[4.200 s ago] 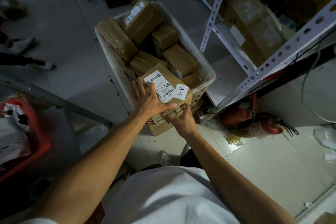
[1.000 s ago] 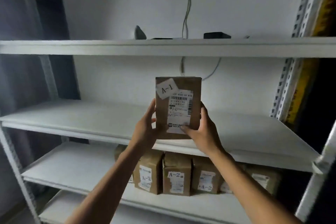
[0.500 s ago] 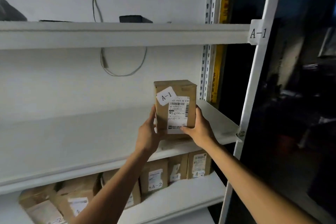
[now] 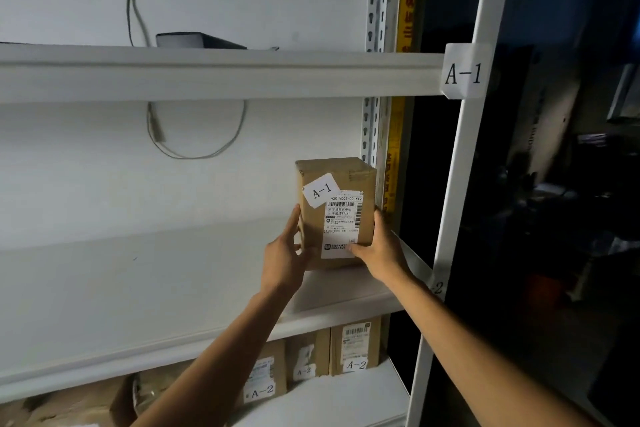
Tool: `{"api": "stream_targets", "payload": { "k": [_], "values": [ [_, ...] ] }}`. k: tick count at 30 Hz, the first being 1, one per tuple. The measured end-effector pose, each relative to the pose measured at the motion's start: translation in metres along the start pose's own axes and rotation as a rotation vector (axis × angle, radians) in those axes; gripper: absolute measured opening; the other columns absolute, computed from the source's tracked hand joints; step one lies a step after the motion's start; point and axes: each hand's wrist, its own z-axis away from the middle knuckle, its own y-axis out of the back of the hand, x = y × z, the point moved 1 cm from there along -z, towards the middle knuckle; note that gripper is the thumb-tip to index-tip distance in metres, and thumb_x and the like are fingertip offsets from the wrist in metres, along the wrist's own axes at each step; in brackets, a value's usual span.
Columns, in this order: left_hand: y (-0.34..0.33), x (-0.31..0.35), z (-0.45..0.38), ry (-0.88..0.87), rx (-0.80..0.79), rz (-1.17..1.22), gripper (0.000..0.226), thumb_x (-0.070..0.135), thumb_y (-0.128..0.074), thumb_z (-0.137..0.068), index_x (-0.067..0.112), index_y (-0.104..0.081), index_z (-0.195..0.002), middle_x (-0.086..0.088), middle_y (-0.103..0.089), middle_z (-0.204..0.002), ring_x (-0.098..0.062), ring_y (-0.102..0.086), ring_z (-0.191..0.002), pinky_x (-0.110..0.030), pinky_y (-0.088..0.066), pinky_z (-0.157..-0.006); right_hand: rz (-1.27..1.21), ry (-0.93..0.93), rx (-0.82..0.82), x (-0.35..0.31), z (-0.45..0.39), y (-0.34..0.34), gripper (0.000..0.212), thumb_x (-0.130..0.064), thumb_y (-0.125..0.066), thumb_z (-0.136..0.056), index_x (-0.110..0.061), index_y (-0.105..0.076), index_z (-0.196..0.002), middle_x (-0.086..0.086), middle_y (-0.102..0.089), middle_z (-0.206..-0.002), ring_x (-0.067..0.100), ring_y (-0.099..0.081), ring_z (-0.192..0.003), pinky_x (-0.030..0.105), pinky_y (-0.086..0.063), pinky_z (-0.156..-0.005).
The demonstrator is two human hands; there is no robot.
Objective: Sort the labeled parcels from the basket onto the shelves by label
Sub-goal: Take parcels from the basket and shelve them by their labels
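Currently, the parcel (image 4: 335,215) is standing upright at the right end of the middle shelf (image 4: 145,274), its base appearing to rest on the board, close to the slotted rear upright (image 4: 372,121). A white tag reading A-1 (image 4: 321,190) is sitting tilted on its near face, above a printed shipping label (image 4: 342,224). The left hand (image 4: 284,255) is pressing against the parcel's left side, fingers lying straight up along the edge. The right hand (image 4: 380,246) is gripping the lower right corner, thumb curling across the near face onto the shipping label. The parcel is sitting between the two hands. A shelf marker reading A-1 (image 4: 463,73) is showing on the front post at the upper shelf's right end. Parcels tagged A-2 (image 4: 353,345) are standing on the lower shelf.
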Motion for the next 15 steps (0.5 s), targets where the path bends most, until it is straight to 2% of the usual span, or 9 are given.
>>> {"api": "stream_targets", "payload": {
  "k": [3, 6, 11, 13, 15],
  "values": [
    [-0.016, 0.003, -0.009, 0.025, 0.001, -0.016, 0.087, 0.004, -0.063, -0.091, 0.051, -0.021, -0.151, -0.002, -0.056, -0.142, -0.03, -0.064, -0.117, -0.043, -0.056, -0.088, -0.032, -0.003, -0.009, 0.013, -0.013, 0.003, 0.086, -0.017, -0.084, -0.077, -0.029, -0.032, -0.144, -0.006, -0.056, -0.138, 0.01, -0.052, -0.121, 0.012, -0.04, -0.08],
    [-0.027, 0.006, -0.015, 0.022, 0.007, -0.024, 0.085, 0.005, -0.062, -0.092, 0.05, -0.02, -0.152, -0.003, -0.056, -0.143, -0.031, -0.064, -0.118, -0.046, -0.057, -0.089, -0.034, 0.005, -0.008, 0.021, -0.022, 0.005, 0.082, -0.015, -0.082, -0.08, -0.023, -0.034, -0.145, 0.001, -0.056, -0.14, 0.021, -0.054, -0.127, 0.021, -0.045, -0.086],
    [-0.033, 0.006, -0.02, 0.006, -0.022, -0.083, 0.09, 0.007, -0.063, -0.09, 0.049, -0.015, -0.153, -0.005, -0.06, -0.139, -0.032, -0.064, -0.117, -0.046, -0.057, -0.088, -0.055, 0.004, -0.076, 0.033, -0.026, 0.007, 0.079, -0.018, -0.08, -0.081, -0.027, -0.034, -0.144, -0.005, -0.058, -0.136, 0.014, -0.056, -0.12, 0.007, -0.038, -0.075],
    [-0.032, 0.004, -0.02, -0.012, -0.067, -0.11, 0.091, 0.01, -0.065, -0.089, 0.044, -0.013, -0.155, -0.006, -0.059, -0.14, -0.034, -0.064, -0.116, -0.048, -0.057, -0.088, -0.073, -0.018, -0.122, 0.035, -0.025, 0.007, 0.079, -0.022, -0.081, -0.08, -0.031, -0.033, -0.143, -0.01, -0.06, -0.13, 0.01, -0.056, -0.115, 0.01, -0.041, -0.077],
    [-0.032, 0.005, -0.017, -0.023, -0.117, -0.108, 0.088, 0.02, -0.067, -0.085, 0.039, -0.016, -0.154, -0.007, -0.06, -0.139, -0.037, -0.063, -0.116, -0.051, -0.057, -0.087, -0.079, -0.057, -0.16, 0.039, -0.025, 0.006, 0.079, -0.026, -0.081, -0.08, -0.03, -0.033, -0.143, -0.01, -0.059, -0.127, 0.013, -0.058, -0.116, 0.017, -0.044, -0.083]
  ]
}}
